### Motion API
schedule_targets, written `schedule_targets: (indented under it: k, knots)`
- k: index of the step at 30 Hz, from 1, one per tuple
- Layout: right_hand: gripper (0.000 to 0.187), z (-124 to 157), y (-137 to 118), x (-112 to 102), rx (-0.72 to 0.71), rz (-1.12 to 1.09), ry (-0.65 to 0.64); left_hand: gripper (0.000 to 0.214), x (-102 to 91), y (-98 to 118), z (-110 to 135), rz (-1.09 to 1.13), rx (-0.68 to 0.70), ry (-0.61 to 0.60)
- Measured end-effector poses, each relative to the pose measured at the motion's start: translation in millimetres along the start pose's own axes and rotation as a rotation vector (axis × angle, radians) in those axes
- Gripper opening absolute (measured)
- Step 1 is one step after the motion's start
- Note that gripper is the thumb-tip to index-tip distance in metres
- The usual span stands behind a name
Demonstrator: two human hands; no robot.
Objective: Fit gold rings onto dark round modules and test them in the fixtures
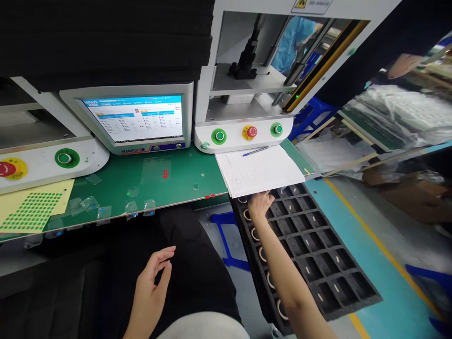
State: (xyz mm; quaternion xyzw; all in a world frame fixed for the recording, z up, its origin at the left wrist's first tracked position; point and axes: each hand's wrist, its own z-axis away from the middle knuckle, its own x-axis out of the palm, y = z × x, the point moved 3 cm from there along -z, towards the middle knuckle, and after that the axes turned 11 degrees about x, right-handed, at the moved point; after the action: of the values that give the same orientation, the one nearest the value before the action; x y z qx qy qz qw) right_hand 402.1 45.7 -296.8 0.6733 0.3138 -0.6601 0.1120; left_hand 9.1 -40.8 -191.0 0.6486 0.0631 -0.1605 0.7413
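My right hand reaches down into the far end of a black foam compartment tray that sits low beside the bench. Its fingers curl into a compartment under the edge of a paper sheet, and what they hold is hidden. Several ring-shaped parts lie in the tray's left column. My left hand hovers over my dark-trousered lap with its fingers loosely apart and nothing in it.
A green bench mat carries a monitor, a pen and a yellow sheet of green dot stickers. Two white press machines with green and red buttons stand behind. Another person's hand shows at the upper right.
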Motion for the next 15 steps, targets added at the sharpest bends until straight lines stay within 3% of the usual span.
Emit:
schedule_targets:
  k: [5,9,13,15]
  knots:
    - [0.032,0.3,-12.0,-1.9,0.03,-0.054,-0.018,0.027,-0.7,7.7,1.4,0.006,0.009,0.018]
    - [0.033,10.7,-7.5,-14.0,0.074,-0.2,-0.018,0.021,-3.2,13.9,6.4,0.01,0.013,0.025]
    - [0.029,48.2,7.6,-37.0,0.127,-0.445,-0.018,0.017,-11.2,14.2,11.8,0.007,0.009,0.057]
    - [0.031,77.6,15.7,-45.9,0.12,-0.616,-0.081,0.017,-18.0,11.4,14.7,-0.005,0.041,0.102]
